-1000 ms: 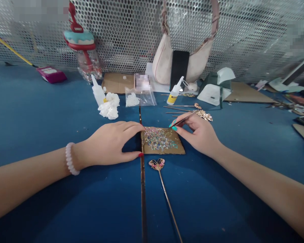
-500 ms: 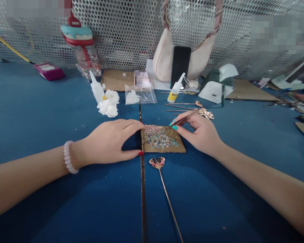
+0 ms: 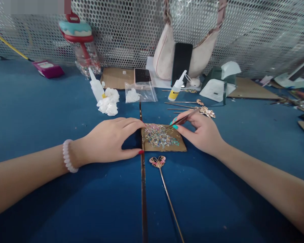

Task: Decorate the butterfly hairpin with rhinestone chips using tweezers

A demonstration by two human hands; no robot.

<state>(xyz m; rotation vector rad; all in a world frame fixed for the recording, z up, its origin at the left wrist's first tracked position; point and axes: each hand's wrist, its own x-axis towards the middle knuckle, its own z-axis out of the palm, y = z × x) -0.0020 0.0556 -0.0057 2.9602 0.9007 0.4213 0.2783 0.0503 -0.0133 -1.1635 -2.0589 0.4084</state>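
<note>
A small piece of cardboard (image 3: 179,147) lies flat before me, strewn with tiny multicoloured rhinestones (image 3: 158,136). My left hand (image 3: 108,140) grips its left edge, with the thumb at the lower corner and the fingertips at the upper one. Pinched in my right hand (image 3: 202,130) is a pair of dark tweezers (image 3: 183,119), whose tips reach down among the rhinestones; whether they hold a stone is too small to tell. Nearer to me lies a gold hairpin (image 3: 170,199) with a pink butterfly head (image 3: 157,162), touched by neither hand.
Behind the cardboard lie several gold hairpins (image 3: 183,102), a glue bottle (image 3: 176,89), and a bag of white beads (image 3: 133,96). Crumpled tissue (image 3: 108,105) sits beside another bottle (image 3: 96,88). A phone (image 3: 181,64) leans on a handbag (image 3: 163,57). A dark seam (image 3: 143,199) crosses the blue table.
The camera view has shifted slightly. Both hands keep nearly the same place, and the tweezers' tips stay over the upper part of the rhinestones.
</note>
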